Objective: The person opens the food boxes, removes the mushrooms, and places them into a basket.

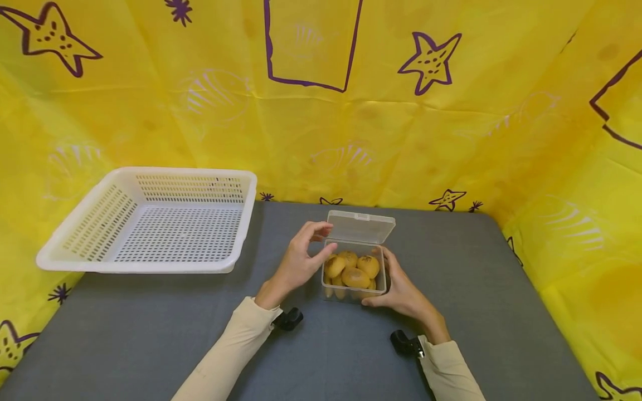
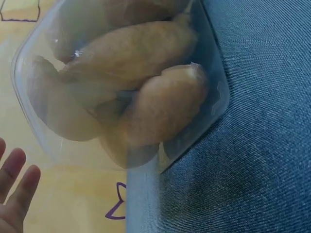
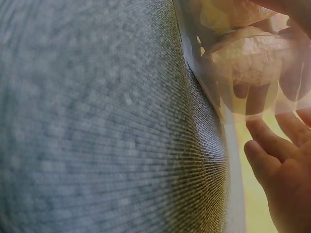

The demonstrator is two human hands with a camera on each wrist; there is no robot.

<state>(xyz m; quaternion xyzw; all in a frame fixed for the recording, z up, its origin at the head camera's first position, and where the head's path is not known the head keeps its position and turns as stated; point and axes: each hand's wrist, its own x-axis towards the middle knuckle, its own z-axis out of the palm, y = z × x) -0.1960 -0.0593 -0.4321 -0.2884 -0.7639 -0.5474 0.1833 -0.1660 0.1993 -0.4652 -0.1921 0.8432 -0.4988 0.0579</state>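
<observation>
A clear plastic box (image 1: 379, 289) stands on the table in the head view, its hinged lid (image 1: 360, 227) tipped up at the back. Several round, golden-brown pieces of food (image 1: 356, 277) fill it; their exact kind cannot be told. My right hand (image 1: 405, 292) grips the box's right side, thumb at the front corner and fingers along the far side. At the left side is my left hand (image 1: 300, 257), fingers loosely bent near the lid and thumb over the rim, pinching nothing. In the left wrist view, its fingers (image 2: 24, 189) appear apart from the box wall.
A white perforated plastic basket (image 1: 241, 223) sits at the back left of the grey-blue table (image 1: 311, 345). Behind and along the sides hangs a yellow cloth (image 1: 301, 139) with starfish drawings. Dark wrist cameras (image 1: 288, 319) are strapped at both sleeves.
</observation>
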